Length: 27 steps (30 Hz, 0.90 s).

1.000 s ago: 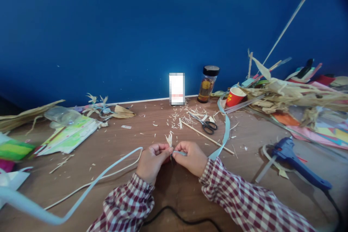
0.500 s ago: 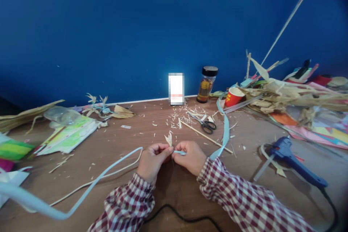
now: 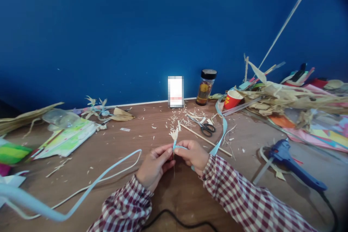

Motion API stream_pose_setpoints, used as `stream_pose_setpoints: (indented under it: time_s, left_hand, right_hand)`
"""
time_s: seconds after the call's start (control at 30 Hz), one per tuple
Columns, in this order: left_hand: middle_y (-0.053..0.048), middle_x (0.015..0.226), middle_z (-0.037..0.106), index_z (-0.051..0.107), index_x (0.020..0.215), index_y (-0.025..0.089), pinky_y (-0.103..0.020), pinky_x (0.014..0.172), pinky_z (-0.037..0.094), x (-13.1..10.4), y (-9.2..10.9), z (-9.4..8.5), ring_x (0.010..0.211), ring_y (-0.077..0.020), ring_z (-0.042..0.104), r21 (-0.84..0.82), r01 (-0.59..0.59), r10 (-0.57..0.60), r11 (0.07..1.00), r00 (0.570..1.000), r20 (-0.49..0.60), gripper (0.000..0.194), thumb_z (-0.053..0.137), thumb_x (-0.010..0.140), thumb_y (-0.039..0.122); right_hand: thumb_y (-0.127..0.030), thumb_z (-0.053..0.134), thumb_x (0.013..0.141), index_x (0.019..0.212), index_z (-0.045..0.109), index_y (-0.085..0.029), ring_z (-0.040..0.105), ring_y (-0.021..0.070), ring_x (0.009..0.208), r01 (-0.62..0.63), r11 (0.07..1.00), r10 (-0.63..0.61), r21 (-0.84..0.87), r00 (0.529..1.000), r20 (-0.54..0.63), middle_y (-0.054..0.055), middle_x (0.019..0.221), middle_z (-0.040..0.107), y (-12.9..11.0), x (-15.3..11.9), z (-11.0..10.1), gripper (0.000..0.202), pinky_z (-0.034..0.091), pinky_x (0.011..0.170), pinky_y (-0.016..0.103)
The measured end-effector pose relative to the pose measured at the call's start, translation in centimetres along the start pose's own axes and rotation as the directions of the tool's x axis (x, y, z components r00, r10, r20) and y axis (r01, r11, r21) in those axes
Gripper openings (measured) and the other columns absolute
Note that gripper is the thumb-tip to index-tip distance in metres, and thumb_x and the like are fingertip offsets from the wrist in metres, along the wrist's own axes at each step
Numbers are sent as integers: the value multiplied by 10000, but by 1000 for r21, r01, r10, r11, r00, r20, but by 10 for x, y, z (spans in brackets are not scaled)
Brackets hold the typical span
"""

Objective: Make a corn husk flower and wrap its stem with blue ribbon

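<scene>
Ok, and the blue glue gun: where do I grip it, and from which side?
Probably take the glue gun by its handle, from the near right: the handle slants that way, while the nozzle points away and a translucent stick juts out near-left.

Light blue ribbon point(image 3: 174, 144), cream flower point(image 3: 174, 134), maroon-and-white checked sleeves point(image 3: 237, 190), blue wall point(image 3: 116, 36), brown table point(image 3: 108, 137)

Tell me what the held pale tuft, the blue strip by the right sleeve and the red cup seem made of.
Pale tuft: probably dried husk, matte, judging by its cream, ragged ends.
Blue strip: fabric or paper tape, smooth; its flat, bending run leaves it open.
Red cup: likely paper, smooth, judging by its printed outside and pale inside.
</scene>
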State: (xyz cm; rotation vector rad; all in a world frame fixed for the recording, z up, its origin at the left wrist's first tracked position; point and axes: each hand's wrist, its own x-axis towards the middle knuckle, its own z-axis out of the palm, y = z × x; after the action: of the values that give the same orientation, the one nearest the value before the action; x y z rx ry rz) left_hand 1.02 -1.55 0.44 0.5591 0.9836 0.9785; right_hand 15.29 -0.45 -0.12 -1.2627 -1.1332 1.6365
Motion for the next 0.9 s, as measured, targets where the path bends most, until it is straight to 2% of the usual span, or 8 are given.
stream_pose_setpoints:
  time_s: [0.1, 0.23, 0.43, 0.53, 0.8, 0.9]
  left_hand:
    - [-7, 685, 629, 696, 840, 163, -183, 562, 506, 0, -2, -1, 601, -73, 550, -28, 13, -13, 1000, 1000, 5, 340, 790, 519, 224]
    - [11, 601, 601, 692, 828, 152, -168, 542, 500, 1, 0, -2, 538, -53, 530, -70, 45, -41, 997, 998, 57, 280, 767, 566, 215]
    - [-6, 686, 636, 680, 842, 135, -135, 521, 478, 1, 0, -3, 523, -35, 539, -99, 103, -87, 990, 985, 147, 276, 759, 580, 169]
    - [0, 653, 619, 678, 802, 122, -120, 491, 452, 2, -2, -5, 508, -29, 526, -112, 120, -100, 986, 980, 175, 232, 755, 586, 155]
    - [11, 567, 558, 653, 680, 106, -133, 490, 407, 4, -4, -9, 494, -30, 479, -135, 126, -86, 983, 959, 270, 119, 735, 619, 166]
    - [12, 578, 565, 651, 677, 113, -136, 502, 411, 5, -5, -8, 506, -33, 488, -148, 104, -66, 983, 968, 244, 114, 736, 617, 162]
  right_hand:
    - [-322, 625, 643, 687, 563, -144, 188, 26, 358, -49, 998, 49, 51, 999, 11, -105, 407, 341, -5, -2, 1, 194, 123, 361, 189]
    - [-326, 636, 626, 679, 523, -149, 181, 18, 348, -97, 992, 92, 77, 994, 61, -111, 414, 343, -6, -3, 1, 217, 80, 350, 186]
    - [-351, 680, 607, 688, 497, -154, 137, 12, 336, -164, 974, 116, 159, 955, 272, -129, 389, 272, -9, -4, -4, 280, 36, 345, 192]
    - [-350, 710, 583, 705, 494, -153, 123, 12, 350, -209, 954, 129, 214, 934, 333, -131, 396, 270, -9, -5, -5, 316, 29, 346, 188]
    - [-299, 721, 588, 681, 480, -152, 128, 9, 361, -245, 917, 113, 314, 916, 384, -124, 414, 295, -2, -5, -1, 297, 29, 350, 181]
    - [-299, 721, 589, 663, 474, -154, 131, 9, 365, -246, 912, 120, 328, 925, 362, -121, 416, 292, -2, -5, 0, 296, 25, 355, 181]
